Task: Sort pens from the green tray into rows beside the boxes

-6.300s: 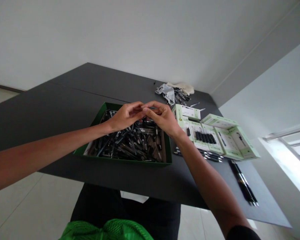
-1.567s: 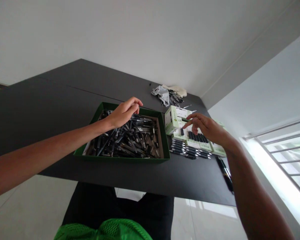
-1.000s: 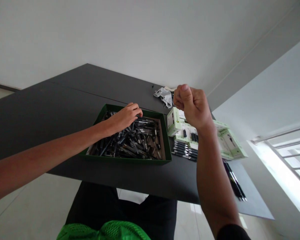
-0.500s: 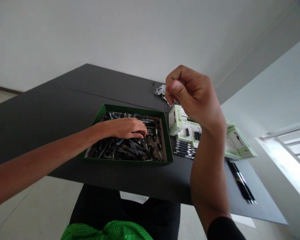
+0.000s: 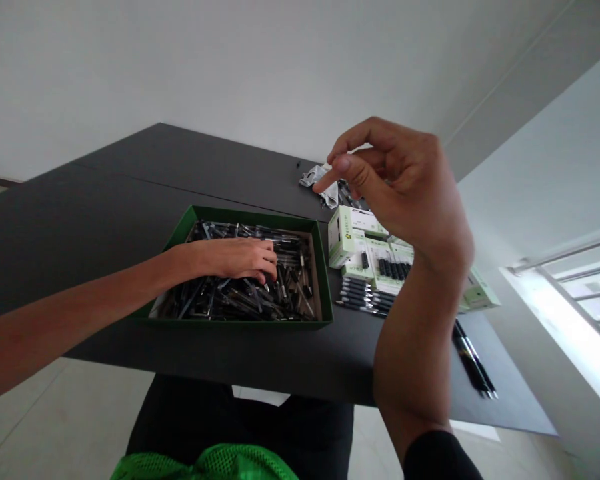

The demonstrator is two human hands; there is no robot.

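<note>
Your left hand (image 5: 237, 260) lies palm-down, fingers loosely curled, on the thin black-and-silver pens (image 5: 290, 293) heaped in the green card tray (image 5: 230, 323); can't tell if it grips any. Your right hand (image 5: 405, 187) is raised right of the tray, thumb and fingers pinched close, can't tell if anything's between them. Pale green card boxes (image 5: 355, 237) sit just right of the tray on the matte black table (image 5: 180, 160), loose pens (image 5: 360, 297) lined up at their near edge
</note>
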